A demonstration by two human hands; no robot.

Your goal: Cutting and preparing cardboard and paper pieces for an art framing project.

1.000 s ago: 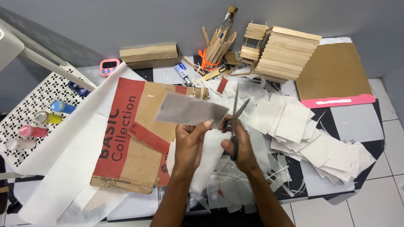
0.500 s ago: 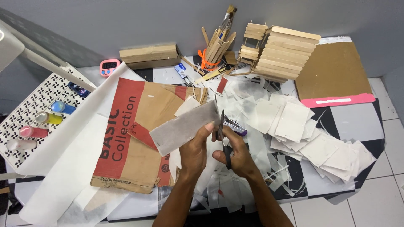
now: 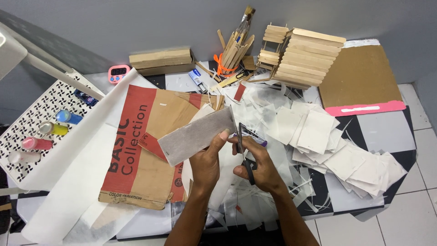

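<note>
Grey felt strip [image 3: 196, 135] is held above the brown paper bag [image 3: 150, 150], its long axis running from lower left up to upper right. Left of the bag lie a white paper sheet [image 3: 68, 182] and small paint bottles [image 3: 38, 143] on a perforated tray. The left hand [image 3: 207, 164] pinches the strip's right end, thumb on top, fingers closed on it. Just right of that end, the right hand [image 3: 259, 171] grips black scissors [image 3: 243, 152] (blades nearly upright, close to shut, at the strip's edge). Further right of the bag, cut white squares [image 3: 327, 141] crowd the table [image 3: 387, 132]; open room is scarce.
</note>
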